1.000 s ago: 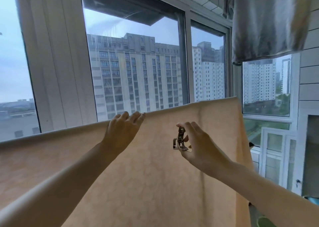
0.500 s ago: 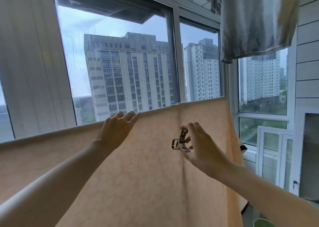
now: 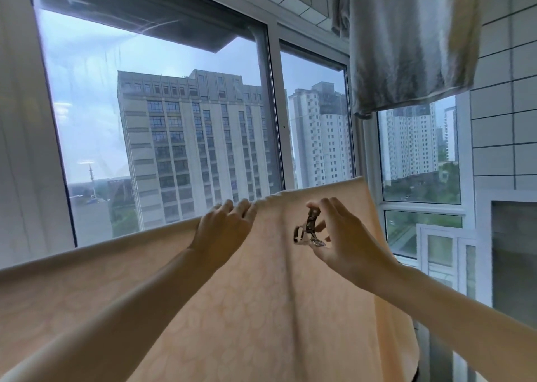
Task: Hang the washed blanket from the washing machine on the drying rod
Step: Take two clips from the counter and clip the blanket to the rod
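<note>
Left hand [image 3: 223, 230] flat on the peach blanket [image 3: 232, 309] (top fold), right hand [image 3: 345, 243] around a metal clip [image 3: 308, 232]

Peach blanket [image 3: 247, 309] with faint petal pattern; silver clip [image 3: 308, 232]; grey cloth [image 3: 406, 41]

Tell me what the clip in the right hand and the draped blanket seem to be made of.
Clip: metal, likely polished steel. It is silvery with bright, mirror-like glints, and it is pinched in the right hand.
Blanket: thin matte fabric, peach, with a faint blotchy pattern. Daylight glows through it and it creases softly at the top edge. The fibre cannot be told.
</note>
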`<state>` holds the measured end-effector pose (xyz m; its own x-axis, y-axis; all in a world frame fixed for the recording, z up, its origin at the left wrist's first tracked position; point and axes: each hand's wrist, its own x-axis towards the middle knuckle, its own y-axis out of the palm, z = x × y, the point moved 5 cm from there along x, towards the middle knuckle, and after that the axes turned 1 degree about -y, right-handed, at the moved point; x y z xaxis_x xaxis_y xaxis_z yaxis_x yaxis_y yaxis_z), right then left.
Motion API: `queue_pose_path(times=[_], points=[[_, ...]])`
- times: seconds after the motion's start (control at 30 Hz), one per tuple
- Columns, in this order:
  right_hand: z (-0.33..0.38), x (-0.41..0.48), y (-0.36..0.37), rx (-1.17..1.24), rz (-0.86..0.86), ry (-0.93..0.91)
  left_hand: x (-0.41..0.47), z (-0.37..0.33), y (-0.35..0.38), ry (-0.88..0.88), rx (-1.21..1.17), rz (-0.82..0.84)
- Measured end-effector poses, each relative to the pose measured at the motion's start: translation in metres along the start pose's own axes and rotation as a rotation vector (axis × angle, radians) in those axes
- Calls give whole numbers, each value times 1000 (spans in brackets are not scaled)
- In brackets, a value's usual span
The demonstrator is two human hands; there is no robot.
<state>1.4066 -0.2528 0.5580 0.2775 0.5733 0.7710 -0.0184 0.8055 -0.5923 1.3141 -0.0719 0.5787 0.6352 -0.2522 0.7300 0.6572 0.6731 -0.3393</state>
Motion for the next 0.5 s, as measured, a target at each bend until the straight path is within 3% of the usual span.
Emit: queue_pose_path(times=[0.33,0.5], points=[[-34,28,-10,-28,-59,-12,42,-28,40,94,1,-32],[-59,30,-13,-34,-58,-15,56,-37,62,55,42,-42]])
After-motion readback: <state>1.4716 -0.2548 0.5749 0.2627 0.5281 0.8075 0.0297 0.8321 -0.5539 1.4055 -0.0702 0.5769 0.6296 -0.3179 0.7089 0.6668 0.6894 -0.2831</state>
